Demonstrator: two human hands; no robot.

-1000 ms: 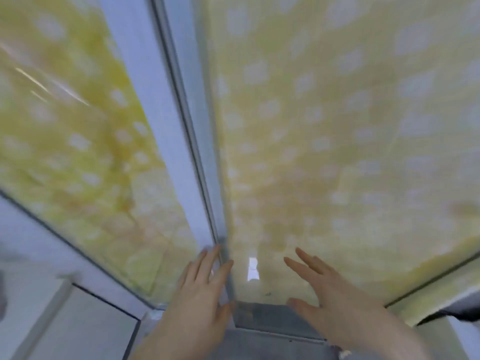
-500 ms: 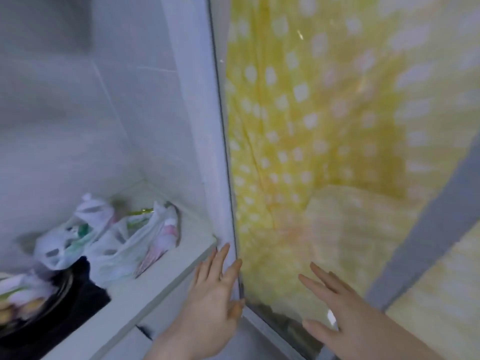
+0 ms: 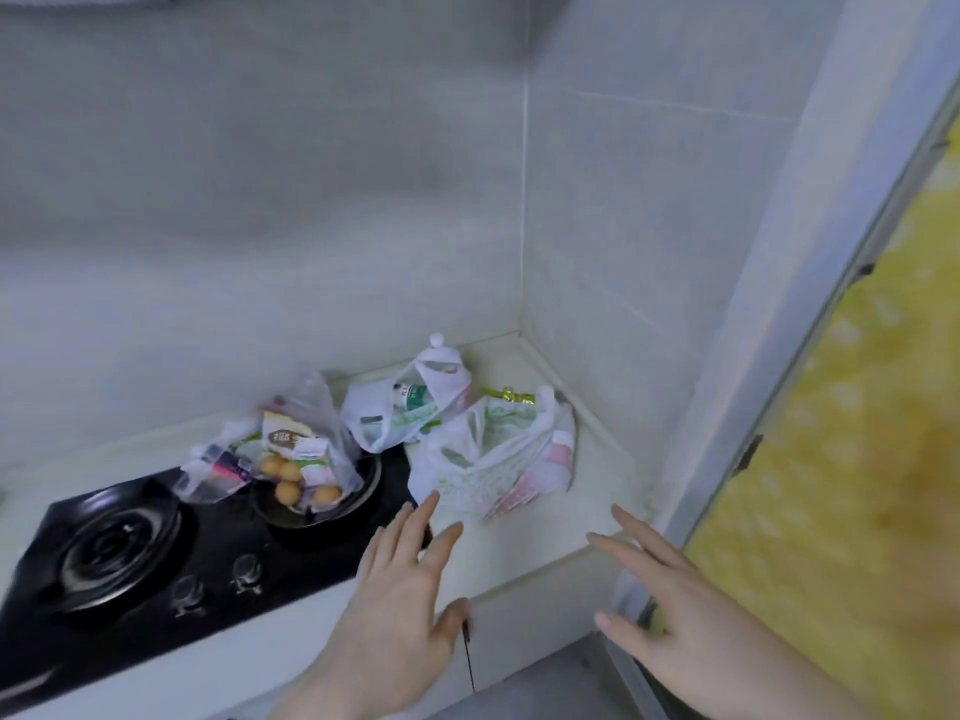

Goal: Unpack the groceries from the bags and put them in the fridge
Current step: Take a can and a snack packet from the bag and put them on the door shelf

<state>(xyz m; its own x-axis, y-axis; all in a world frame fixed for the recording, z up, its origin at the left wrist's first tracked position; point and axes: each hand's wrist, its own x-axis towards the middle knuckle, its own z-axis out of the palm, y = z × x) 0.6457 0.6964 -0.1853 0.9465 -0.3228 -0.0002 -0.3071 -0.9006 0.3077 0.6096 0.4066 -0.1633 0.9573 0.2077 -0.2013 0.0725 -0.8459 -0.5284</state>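
White grocery bag [image 3: 493, 454] slumped open in counter corner, second white bag [image 3: 410, 407] behind, clear bag [image 3: 306, 449] on hob

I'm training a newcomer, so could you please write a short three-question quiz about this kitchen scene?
1. True or false: the left hand grips a bag.
2. Which bag lies nearest the wall corner: A) the clear bag of round yellow food, B) the white bag with pink print?
3. What does the clear bag rest on?

Key: 1 false, both hands are open, the right hand too. 2 B. 3 the black stove.
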